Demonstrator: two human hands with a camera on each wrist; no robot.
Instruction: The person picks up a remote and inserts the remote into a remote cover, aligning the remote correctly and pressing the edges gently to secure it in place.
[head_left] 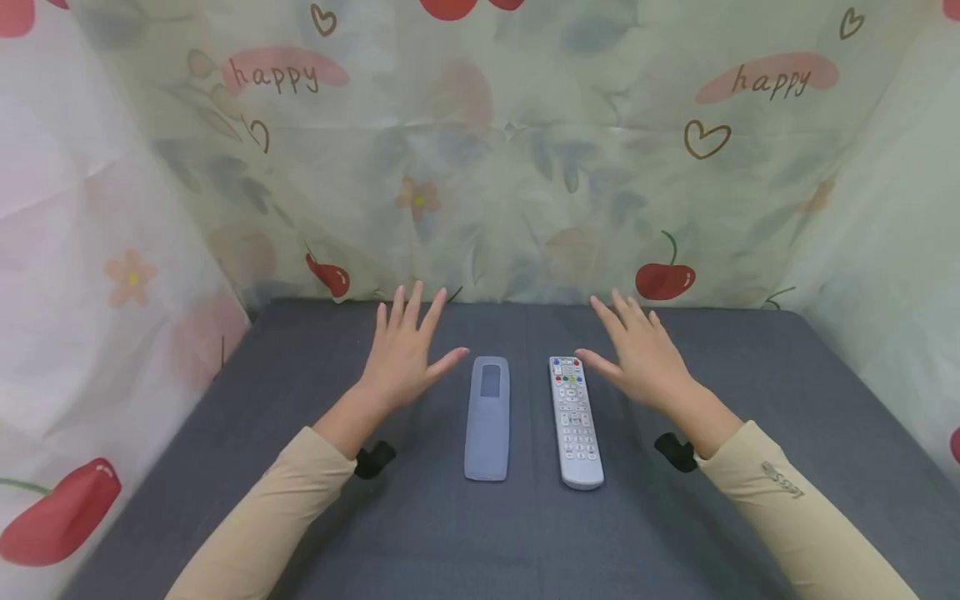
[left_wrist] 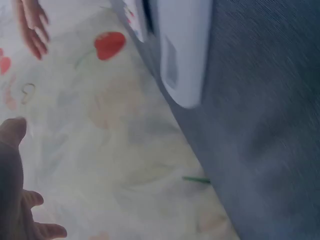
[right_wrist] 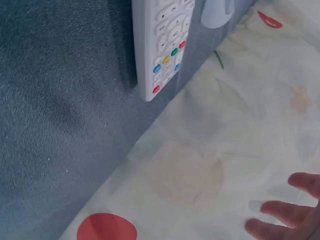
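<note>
A white remote control (head_left: 576,425) with rows of buttons, several of them coloured, lies lengthwise on the dark grey table. To its left lies a blue-grey remote cover (head_left: 487,433) with a rectangular window near its far end. My left hand (head_left: 401,354) is held over the table left of the cover, fingers spread, thumb pointing toward the cover's far end. On the other side, my right hand (head_left: 641,354) is spread with its thumb tip close to the remote's far end in the head view. Both hands hold nothing. The right wrist view shows the remote (right_wrist: 162,45) at close range.
A dark grey cloth (head_left: 528,533) covers the table. Behind it hangs a pale printed curtain (head_left: 510,175) with cherries, hearts and flowers, and similar sheets close off the left and right sides. A black wrist strap piece (head_left: 375,460) shows under the left sleeve.
</note>
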